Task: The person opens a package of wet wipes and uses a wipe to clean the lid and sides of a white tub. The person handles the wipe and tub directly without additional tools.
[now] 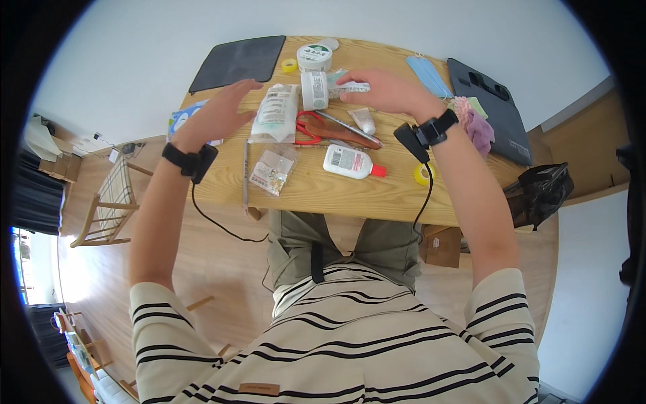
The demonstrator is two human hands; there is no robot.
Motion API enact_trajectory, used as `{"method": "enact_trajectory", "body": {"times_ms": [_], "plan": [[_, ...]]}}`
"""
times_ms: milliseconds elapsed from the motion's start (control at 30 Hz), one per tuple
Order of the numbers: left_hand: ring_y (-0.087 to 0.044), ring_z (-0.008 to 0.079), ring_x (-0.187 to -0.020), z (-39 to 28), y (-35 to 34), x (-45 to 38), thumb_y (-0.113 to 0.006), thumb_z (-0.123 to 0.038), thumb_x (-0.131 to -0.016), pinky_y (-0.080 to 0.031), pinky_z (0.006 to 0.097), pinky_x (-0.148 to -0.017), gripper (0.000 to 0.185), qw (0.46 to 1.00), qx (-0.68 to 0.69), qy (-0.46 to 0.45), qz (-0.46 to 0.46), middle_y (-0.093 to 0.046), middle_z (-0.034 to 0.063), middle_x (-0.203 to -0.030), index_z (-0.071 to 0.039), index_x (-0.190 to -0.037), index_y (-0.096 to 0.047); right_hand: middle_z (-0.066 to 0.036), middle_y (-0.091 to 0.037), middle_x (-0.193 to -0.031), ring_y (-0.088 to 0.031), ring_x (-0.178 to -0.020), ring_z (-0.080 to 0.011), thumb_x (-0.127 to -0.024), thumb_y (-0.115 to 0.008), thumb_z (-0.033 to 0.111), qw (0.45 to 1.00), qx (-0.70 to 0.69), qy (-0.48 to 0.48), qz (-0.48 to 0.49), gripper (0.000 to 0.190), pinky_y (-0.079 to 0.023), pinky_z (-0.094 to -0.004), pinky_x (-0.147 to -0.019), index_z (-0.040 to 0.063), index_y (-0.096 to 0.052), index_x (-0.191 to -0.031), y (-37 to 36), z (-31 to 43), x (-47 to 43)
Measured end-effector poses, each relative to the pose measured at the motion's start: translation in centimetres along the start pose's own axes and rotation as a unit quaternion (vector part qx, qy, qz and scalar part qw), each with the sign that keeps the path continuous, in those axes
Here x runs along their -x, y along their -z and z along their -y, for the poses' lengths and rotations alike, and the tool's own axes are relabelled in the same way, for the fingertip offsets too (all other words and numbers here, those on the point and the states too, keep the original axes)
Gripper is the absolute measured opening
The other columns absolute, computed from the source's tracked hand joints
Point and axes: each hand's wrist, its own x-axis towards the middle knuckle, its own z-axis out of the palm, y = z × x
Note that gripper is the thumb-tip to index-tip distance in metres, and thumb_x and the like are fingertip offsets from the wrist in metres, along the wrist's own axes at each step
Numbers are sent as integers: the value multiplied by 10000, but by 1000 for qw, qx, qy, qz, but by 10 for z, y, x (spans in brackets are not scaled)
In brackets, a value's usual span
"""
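My left hand (pixel 222 112) hovers with fingers apart, left of a white plastic packet (pixel 275 113). My right hand (pixel 381 91) is over a clear packet (pixel 339 88); whether its fingers grip the packet cannot be told. A white tub (pixel 314 91) lies on its side between the hands, in front of an upright white tub with a green-marked lid (pixel 314 56). Nearer me are red-handled scissors (pixel 308 129), a brown strip-like item (pixel 345 135), a pen (pixel 340 122), a small white tube (pixel 362 120), a white bottle with a red cap (pixel 348 161) and a small clear bag (pixel 273 170).
Yellow tape rolls (pixel 289 65) lie behind and at the right (pixel 424 174). Dark mats or cases flank the wooden table (pixel 313 194). Blue face masks (pixel 429 77), bunched cloths (pixel 474 123) and a black plastic bag (pixel 541 194) are at the right. Cables hang from both wrist devices.
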Motion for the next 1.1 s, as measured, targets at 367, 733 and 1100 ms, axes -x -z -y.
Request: {"method": "enact_trajectory", "body": {"times_ms": [367, 733, 1100], "plan": [[-638, 458, -1334, -22, -59, 91, -787, -189, -990, -535, 519, -1120, 502, 994, -8, 55, -89, -694, 240, -1403, -4, -1437, -653, -221, -744, -1328, -691, -1258, -423, -978, -830, 318, 991, -26, 31, -131, 483, -559, -473, -1091, 48, -735, -1366, -67, -17, 99], [-661, 508, -1239, -35, -108, 108, -769, -95, -967, -554, 564, -1035, 476, 969, 40, 216, -116, -688, 292, -1284, 0, -1406, -611, -173, -716, -1392, -656, -1360, -361, -933, -877, 150, 970, 40, -134, -200, 486, -518, -447, -1167, 50, -719, -1382, -75, -63, 192], [-713, 348, -820, -17, -113, 97, -707, 33, -951, -577, 450, -743, 310, 957, 74, 222, -169, -684, 176, -886, -18, -1247, -632, -196, -736, -1250, -704, -1179, -435, -828, -887, 67, 964, -63, -165, -199, 493, -585, -474, -1030, 45, -742, -1299, -85, -55, 202]]}}
